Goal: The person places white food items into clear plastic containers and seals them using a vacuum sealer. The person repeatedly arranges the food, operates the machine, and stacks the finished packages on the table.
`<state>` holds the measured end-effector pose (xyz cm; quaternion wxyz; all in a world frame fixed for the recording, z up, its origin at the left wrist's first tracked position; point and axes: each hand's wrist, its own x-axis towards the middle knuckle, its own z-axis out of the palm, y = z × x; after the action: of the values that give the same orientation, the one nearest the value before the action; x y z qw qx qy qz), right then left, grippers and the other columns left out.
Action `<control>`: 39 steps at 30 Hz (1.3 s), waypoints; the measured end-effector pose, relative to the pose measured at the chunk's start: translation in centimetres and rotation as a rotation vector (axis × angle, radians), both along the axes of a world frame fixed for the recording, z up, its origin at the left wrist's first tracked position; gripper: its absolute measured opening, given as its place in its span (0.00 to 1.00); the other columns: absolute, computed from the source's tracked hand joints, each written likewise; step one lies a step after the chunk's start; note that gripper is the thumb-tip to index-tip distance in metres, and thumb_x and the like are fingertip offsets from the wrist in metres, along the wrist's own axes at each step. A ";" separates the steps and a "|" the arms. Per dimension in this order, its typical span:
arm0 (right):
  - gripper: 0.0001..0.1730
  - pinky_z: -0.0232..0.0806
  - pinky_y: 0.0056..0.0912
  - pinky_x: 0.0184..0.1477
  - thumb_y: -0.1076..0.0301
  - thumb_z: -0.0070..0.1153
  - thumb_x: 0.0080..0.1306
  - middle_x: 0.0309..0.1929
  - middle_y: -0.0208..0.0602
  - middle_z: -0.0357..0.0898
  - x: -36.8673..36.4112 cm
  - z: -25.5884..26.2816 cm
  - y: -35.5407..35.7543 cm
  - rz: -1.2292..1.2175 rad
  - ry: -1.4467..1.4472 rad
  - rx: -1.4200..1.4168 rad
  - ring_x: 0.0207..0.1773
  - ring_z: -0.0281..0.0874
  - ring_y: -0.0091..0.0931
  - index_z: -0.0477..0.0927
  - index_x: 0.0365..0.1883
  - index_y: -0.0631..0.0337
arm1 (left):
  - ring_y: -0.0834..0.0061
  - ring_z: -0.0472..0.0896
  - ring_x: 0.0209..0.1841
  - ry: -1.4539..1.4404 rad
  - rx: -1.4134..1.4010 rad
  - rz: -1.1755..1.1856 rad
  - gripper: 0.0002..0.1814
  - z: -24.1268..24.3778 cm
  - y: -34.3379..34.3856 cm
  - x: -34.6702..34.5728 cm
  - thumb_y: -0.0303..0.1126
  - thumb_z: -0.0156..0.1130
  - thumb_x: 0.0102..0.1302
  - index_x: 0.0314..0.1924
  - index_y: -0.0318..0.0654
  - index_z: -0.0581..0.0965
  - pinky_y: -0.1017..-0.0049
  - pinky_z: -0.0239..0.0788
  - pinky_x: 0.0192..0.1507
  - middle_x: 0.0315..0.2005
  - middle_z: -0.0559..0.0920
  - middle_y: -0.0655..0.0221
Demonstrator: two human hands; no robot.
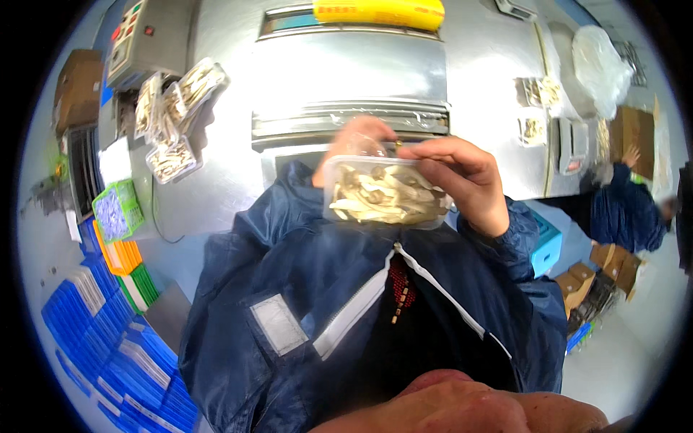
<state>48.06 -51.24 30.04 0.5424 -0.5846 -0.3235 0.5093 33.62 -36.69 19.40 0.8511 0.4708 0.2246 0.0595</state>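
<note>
A clear plastic tray (387, 216) filled with pale mushrooms (379, 192) is held close to my jacket front, tilted so its contents face up towards me. My right hand (465, 178) grips its right end, with the thumb over the rim and the fingers along the far edge. Blurred by motion, my left hand (354, 143) is at the far left side of the tray, its fingers bent towards the right. The tray partly hides it, so its hold is unclear. Beyond the hands lies the front bar of a steel wrapping machine (352, 116).
A yellow film roll (379, 13) sits at the machine's back. Filled mushroom trays (170, 159) are piled left, near a control box (146, 48) and a green basket (118, 211). Blue crates (108, 335) stand lower left. At right are a scale (573, 146) and another person (622, 211).
</note>
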 end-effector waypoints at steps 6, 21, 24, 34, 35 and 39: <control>0.10 0.69 0.31 0.57 0.75 0.49 0.71 0.50 0.44 0.81 -1.2 -1.8 2.6 -0.077 0.128 -0.066 0.52 0.78 0.29 0.78 0.48 0.65 | 0.69 0.76 0.55 -0.193 0.205 -0.018 0.19 6.4 4.6 -5.5 0.36 0.54 0.70 0.57 0.34 0.73 0.70 0.68 0.57 0.54 0.78 0.60; 0.31 0.55 0.35 0.68 0.54 0.44 0.74 0.65 0.42 0.67 -2.2 -6.4 5.2 0.620 0.187 -0.313 0.67 0.64 0.33 0.62 0.68 0.65 | 0.67 0.74 0.59 0.149 -0.331 0.554 0.27 3.1 2.7 -13.3 0.51 0.41 0.77 0.58 0.33 0.70 0.66 0.64 0.62 0.55 0.77 0.60; 0.29 0.57 0.38 0.69 0.56 0.41 0.76 0.70 0.45 0.62 -1.9 -6.6 6.2 0.640 0.168 -0.051 0.69 0.64 0.38 0.60 0.70 0.61 | 0.68 0.77 0.56 0.295 -0.276 0.941 0.27 0.1 5.3 -14.7 0.52 0.41 0.76 0.60 0.35 0.69 0.66 0.68 0.60 0.54 0.78 0.62; 0.19 0.70 0.22 0.45 0.57 0.50 0.72 0.44 0.31 0.81 20.1 -15.4 -12.0 -0.576 -0.104 -0.504 0.43 0.78 0.21 0.77 0.53 0.59 | 0.65 0.74 0.57 0.586 0.340 0.822 0.26 -26.9 20.5 -30.4 0.43 0.45 0.75 0.63 0.30 0.67 0.70 0.65 0.59 0.57 0.75 0.59; 0.17 0.71 0.22 0.42 0.57 0.51 0.71 0.41 0.30 0.82 22.6 -17.0 -15.0 -0.745 -0.033 -0.550 0.40 0.78 0.20 0.79 0.50 0.58 | 0.64 0.75 0.54 0.516 0.400 0.712 0.24 -28.8 21.1 -31.6 0.42 0.46 0.74 0.61 0.31 0.67 0.71 0.67 0.55 0.55 0.75 0.58; 0.12 0.72 0.24 0.35 0.61 0.52 0.68 0.35 0.28 0.81 31.8 -23.8 -25.5 -1.100 -0.078 -0.750 0.35 0.79 0.21 0.79 0.42 0.58 | 0.63 0.76 0.51 0.758 0.327 0.811 0.23 -28.8 21.4 -32.5 0.40 0.48 0.72 0.60 0.32 0.68 0.71 0.70 0.51 0.54 0.75 0.57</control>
<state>79.90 -76.78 6.21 0.4709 -0.8316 0.2013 0.2149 1.13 -15.27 -9.40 0.5364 0.4610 0.6642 0.2420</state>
